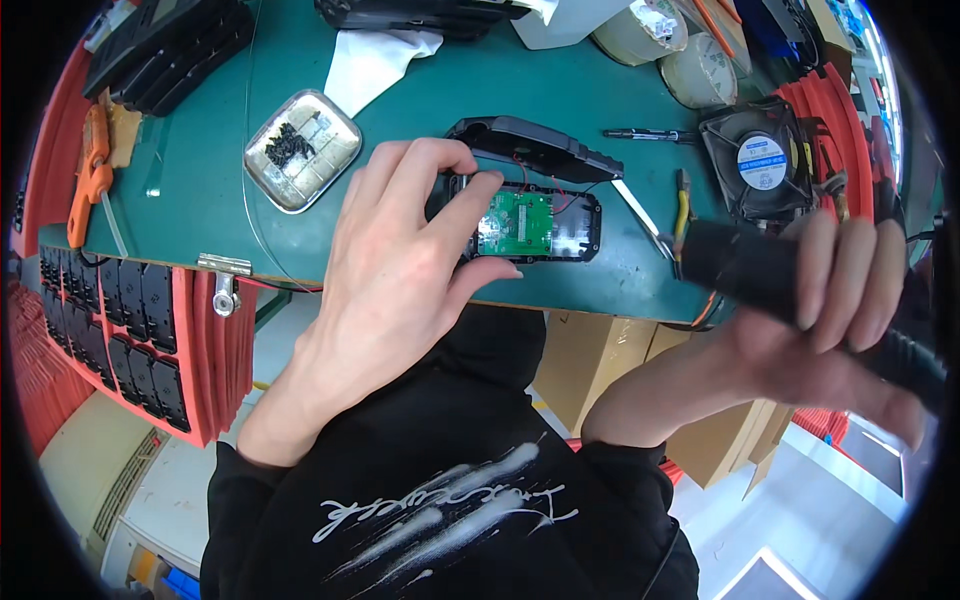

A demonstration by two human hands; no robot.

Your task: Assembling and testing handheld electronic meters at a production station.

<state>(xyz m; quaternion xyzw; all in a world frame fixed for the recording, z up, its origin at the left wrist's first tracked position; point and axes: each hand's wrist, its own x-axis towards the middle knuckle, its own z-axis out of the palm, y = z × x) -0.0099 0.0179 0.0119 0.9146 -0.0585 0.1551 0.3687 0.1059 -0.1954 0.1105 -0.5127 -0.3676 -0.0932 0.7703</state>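
My left hand (395,235) grips the left end of an open black device housing (592,240), its fingertips at the upper edge and its thumb along the near side. Inside lies a green circuit board (520,224), with thin wires running toward a black cover half (535,150) tilted just behind. The housing's left end is mostly hidden by my fingers. To the right, raised over the table's front edge, my right hand (835,310) is wrapped round a thick black cylindrical tool (740,262). Motion blurs this tool, so its exact kind cannot be made out.
A metal tin (303,150) with small black screws stands left of the housing. An orange glue gun (92,185) lies farther left. Tweezers (645,218), yellow-handled pliers (682,205), a pen (650,134) and a black fan (757,160) lie right. A clamp (226,285) grips the table edge.
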